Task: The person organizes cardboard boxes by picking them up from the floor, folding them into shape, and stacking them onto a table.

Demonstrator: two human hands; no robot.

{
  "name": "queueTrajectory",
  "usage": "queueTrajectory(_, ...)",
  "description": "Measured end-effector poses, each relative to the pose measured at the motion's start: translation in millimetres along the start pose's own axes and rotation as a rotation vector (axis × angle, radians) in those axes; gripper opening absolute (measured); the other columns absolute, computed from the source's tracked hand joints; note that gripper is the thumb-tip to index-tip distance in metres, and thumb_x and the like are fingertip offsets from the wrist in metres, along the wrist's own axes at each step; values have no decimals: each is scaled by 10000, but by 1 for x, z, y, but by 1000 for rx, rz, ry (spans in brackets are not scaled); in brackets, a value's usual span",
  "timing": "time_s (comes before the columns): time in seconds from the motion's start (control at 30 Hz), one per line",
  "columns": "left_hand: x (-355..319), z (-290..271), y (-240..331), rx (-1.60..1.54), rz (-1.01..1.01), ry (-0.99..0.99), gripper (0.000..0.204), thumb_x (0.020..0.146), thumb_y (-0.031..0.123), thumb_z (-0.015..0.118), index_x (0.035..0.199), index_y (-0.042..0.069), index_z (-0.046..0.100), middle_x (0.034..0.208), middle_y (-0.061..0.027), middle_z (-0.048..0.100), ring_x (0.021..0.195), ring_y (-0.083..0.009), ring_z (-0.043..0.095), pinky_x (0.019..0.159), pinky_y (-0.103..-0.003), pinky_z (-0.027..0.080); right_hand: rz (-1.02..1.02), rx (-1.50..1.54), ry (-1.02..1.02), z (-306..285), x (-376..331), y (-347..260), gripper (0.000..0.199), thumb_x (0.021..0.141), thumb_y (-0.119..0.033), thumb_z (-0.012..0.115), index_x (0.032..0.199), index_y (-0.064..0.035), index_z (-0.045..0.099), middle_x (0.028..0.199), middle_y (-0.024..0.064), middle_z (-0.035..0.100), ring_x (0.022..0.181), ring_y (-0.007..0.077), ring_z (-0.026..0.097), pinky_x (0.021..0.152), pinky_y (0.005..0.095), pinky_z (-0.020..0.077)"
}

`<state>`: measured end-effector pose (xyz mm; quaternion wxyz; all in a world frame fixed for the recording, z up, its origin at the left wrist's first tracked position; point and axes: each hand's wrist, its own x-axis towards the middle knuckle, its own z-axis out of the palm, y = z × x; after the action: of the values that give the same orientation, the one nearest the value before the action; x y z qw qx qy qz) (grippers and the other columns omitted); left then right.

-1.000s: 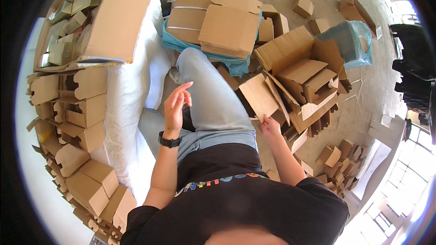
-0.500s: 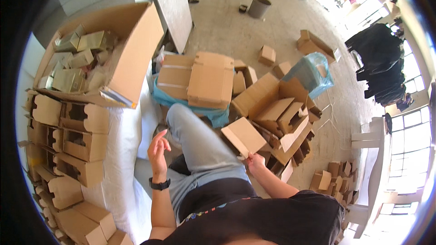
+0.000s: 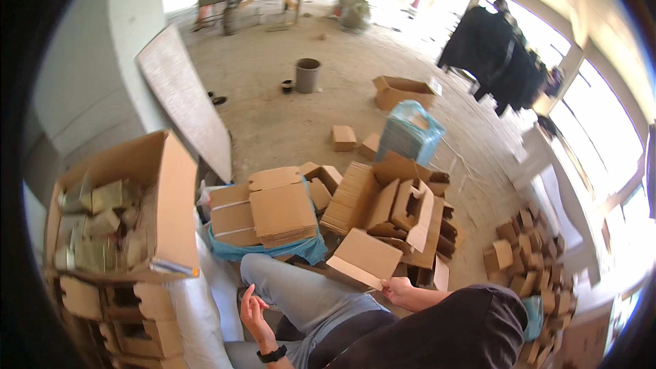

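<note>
My right hand (image 3: 398, 291) pinches the near right corner of a folded brown cardboard sheet (image 3: 364, 257), which is creased along its near edge. That sheet is held over my right leg, close in front of an open carton (image 3: 352, 198) full of cut cardboard pieces. My left hand (image 3: 255, 314) is raised beside my left leg with fingers loosely apart and nothing in them; a black band (image 3: 272, 354) circles that wrist. Ahead of my knee lies a stack of flattened cardboard boxes (image 3: 281, 210) on blue plastic (image 3: 236, 249).
A large carton (image 3: 179, 208) holding small pale boxes stands at left, above several open-topped cardboard trays (image 3: 140, 331). Small boxes (image 3: 529, 249) are piled at right. Farther off are a blue-wrapped bundle (image 3: 410, 133), a grey bin (image 3: 307, 76), a leaning board (image 3: 188, 102) and hanging dark clothes (image 3: 488, 55).
My view has tilted up and turned to the right, so the far room shows and everything sits lower and shifted. The right hand keeps its hold on the cardboard sheet; the left stays raised.
</note>
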<state>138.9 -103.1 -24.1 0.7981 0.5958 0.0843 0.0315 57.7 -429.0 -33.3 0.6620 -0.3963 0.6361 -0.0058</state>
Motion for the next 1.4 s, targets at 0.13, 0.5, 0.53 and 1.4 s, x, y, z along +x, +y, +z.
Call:
queueTrajectory(0.13, 7, 8, 2, 19, -47, -56, 353, 942, 203, 457, 1241, 35, 538, 752, 3, 473, 692, -83, 434, 648, -209, 378, 13, 146, -22, -8, -19, 14, 115, 872, 58, 534, 984, 53, 559, 962, 133, 582, 807, 249, 609, 678, 379, 572)
queueTrajectory(0.5, 69, 32, 10, 40, 25, -477, 668, 946, 480, 434, 1393, -3, 323, 1412, -139, 372, 1272, -254, 388, 1063, -382, 283, -807, -134, -712, 46, -75, -43, 339, 878, -43, 584, 1212, -1, 548, 809, -23, 533, 739, 52, 498, 681, 200, 440)
queueTrajectory(0.53, 78, 19, 0, 127, -55, -491, 771, 907, 561, 451, 1409, 3, 277, 1425, -128, 344, 1284, -244, 370, 1066, -390, 279, -869, -159, -773, 47, -82, -47, 333, 880, -21, 572, 1212, -10, 546, 791, -33, 492, 737, 49, 490, 691, 198, 438)
queueTrajectory(1.4, 60, 99, 79, 830, 1045, -426, 879, 605, 90, 803, 1345, 53, 329, 1359, -166, 398, 1272, -389, 380, 1058, -522, 317, -643, -214, -1138, 128, -82, -164, 730, 901, -644, 359, 1374, -88, 380, 1360, 103, 420, 1269, 245, 371, 986, 419, 378)
